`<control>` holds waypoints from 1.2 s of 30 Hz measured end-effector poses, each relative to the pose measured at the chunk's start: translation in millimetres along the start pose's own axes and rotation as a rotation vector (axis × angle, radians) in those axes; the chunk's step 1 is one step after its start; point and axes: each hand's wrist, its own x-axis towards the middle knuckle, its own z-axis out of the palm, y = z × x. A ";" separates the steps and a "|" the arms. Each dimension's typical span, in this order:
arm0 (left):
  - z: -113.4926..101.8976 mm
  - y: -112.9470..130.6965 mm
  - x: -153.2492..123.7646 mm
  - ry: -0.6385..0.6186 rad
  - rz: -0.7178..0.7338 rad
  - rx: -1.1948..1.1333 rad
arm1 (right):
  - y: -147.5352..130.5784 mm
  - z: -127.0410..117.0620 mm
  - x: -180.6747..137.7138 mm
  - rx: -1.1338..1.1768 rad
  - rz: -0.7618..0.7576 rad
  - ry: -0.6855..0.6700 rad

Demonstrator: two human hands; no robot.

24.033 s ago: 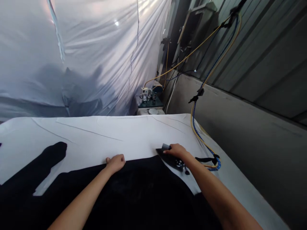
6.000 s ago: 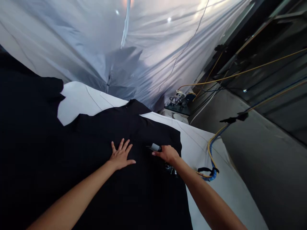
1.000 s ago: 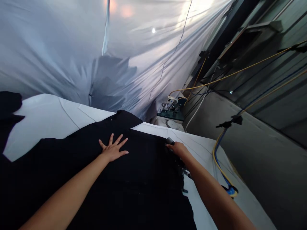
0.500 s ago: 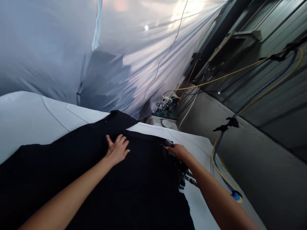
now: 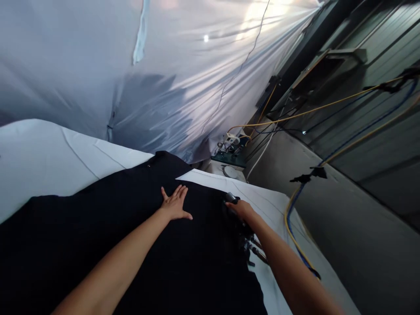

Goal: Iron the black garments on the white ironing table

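Observation:
A black garment (image 5: 138,245) lies spread over a white padded table (image 5: 49,153). My left hand (image 5: 175,204) rests flat on the cloth, fingers stretched out and close together. My right hand (image 5: 242,210) is closed round the handle of a dark iron (image 5: 234,210) that sits on the garment near its right edge. The iron's body is mostly hidden by my hand and the dark cloth. Blue and yellow hoses (image 5: 293,218) run from the iron's rear up to the right.
A shiny plastic sheet (image 5: 131,65) hangs behind the table. Past the table's far end stands a small stand with metal fittings (image 5: 229,148). A grey wall (image 5: 344,210) runs along the right, with yellow and blue lines (image 5: 328,105) strung overhead.
My left hand has slid to the right on the garment and now lies flat with its fingers together. The iron under my right hand has barely shifted.

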 end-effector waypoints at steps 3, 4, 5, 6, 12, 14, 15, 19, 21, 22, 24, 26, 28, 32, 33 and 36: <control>-17.4 -7.4 -16.5 0.092 0.092 0.017 | -19.8 -6.2 -23.0 0.054 -0.087 0.003; -22.6 -12.5 -24.4 0.128 0.103 0.052 | -30.3 -6.4 -31.8 0.076 -0.120 0.001; -26.8 -18.7 -32.7 0.151 0.084 0.092 | -42.5 -5.5 -40.4 0.089 -0.153 -0.005; -29.6 -25.6 -41.1 0.154 0.035 0.127 | -56.0 -3.5 -48.3 0.093 -0.180 -0.013; -21.0 -58.0 -70.1 0.006 -0.247 0.111 | -131.7 15.7 -71.8 0.050 -0.154 -0.004; -16.2 -61.4 -70.6 -0.009 -0.254 0.085 | -145.2 18.2 -70.0 0.049 -0.115 0.019; -14.7 -62.1 -70.1 -0.015 -0.256 0.074 | -149.6 18.2 -67.8 0.051 -0.098 0.028; -14.1 -63.0 -67.4 -0.026 -0.255 0.043 | -157.4 12.8 -57.1 0.054 -0.033 0.032; -15.0 -63.7 -67.3 -0.023 -0.251 0.030 | -157.6 8.1 -54.7 0.057 0.002 0.027; -15.3 -64.2 -67.4 -0.022 -0.249 0.025 | -156.9 5.6 -54.9 0.057 0.016 0.024; -15.5 -65.3 -67.6 -0.023 -0.248 0.020 | -153.7 1.3 -58.1 0.052 0.043 0.015; -15.1 -65.8 -67.3 -0.021 -0.249 0.019 | -148.8 -0.3 -64.1 0.038 0.053 0.007; -14.7 -64.9 -66.4 -0.027 -0.250 0.013 | -143.5 2.2 -70.9 0.025 0.016 0.004; -21.9 -59.8 -67.9 -0.048 -0.243 -0.026 | -138.6 13.7 -77.8 0.030 -0.100 -0.004; -27.7 -59.9 -70.6 -0.050 -0.238 -0.045 | -139.2 15.3 -77.6 0.033 -0.106 -0.007; -59.8 -71.7 -88.6 0.037 -0.199 -0.084 | -146.5 14.0 -75.4 0.022 -0.073 0.038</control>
